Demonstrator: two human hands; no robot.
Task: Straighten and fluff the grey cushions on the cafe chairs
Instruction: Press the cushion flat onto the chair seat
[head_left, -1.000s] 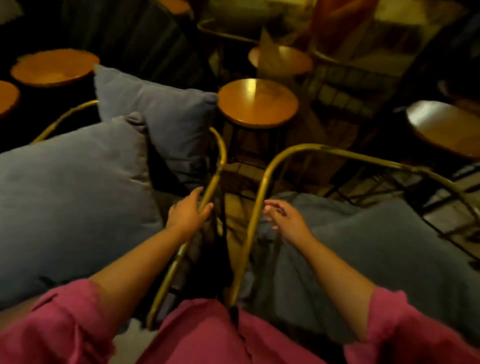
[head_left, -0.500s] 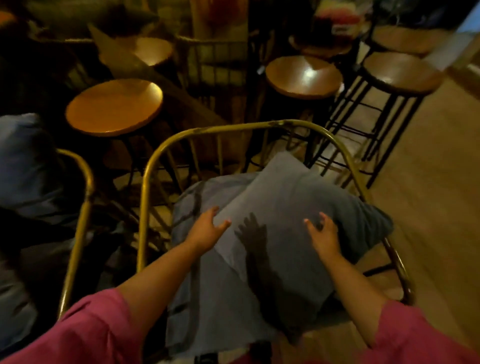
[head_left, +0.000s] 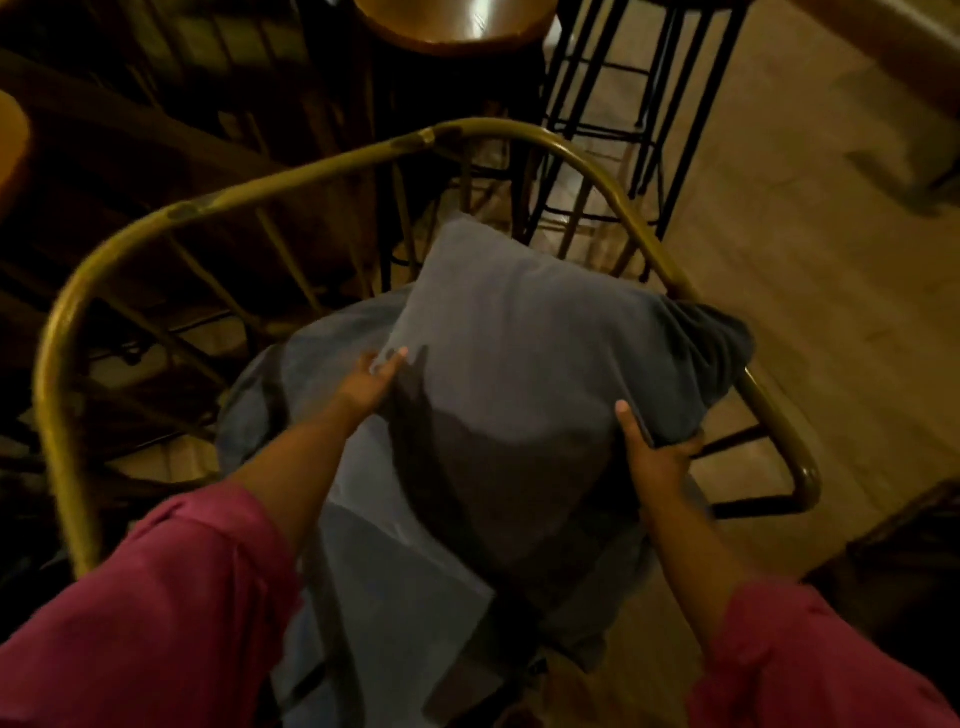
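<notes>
A square grey cushion (head_left: 530, 343) lies tilted on the seat of a brass-framed cafe chair (head_left: 218, 202), on top of a larger grey seat cushion (head_left: 306, 374). My left hand (head_left: 371, 382) presses flat against the square cushion's left edge, fingers spread. On the right side my right hand (head_left: 657, 452) grips the cushion's lower right edge, thumb on top and fingers underneath. Part of the cushion's right corner bulges over the chair's curved rail. Pink sleeves cover both my forearms.
A round wooden table top (head_left: 457, 21) stands behind the chair. Black wire stool legs (head_left: 623, 119) rise at the back right. Wooden floor (head_left: 831, 312) stretches to the right. Another orange table edge (head_left: 13, 140) shows at the far left.
The view has swung from the left chair to this chair and come closer. Both hands moved from the chair rails onto the square cushion, and the right hand now grips its edge.
</notes>
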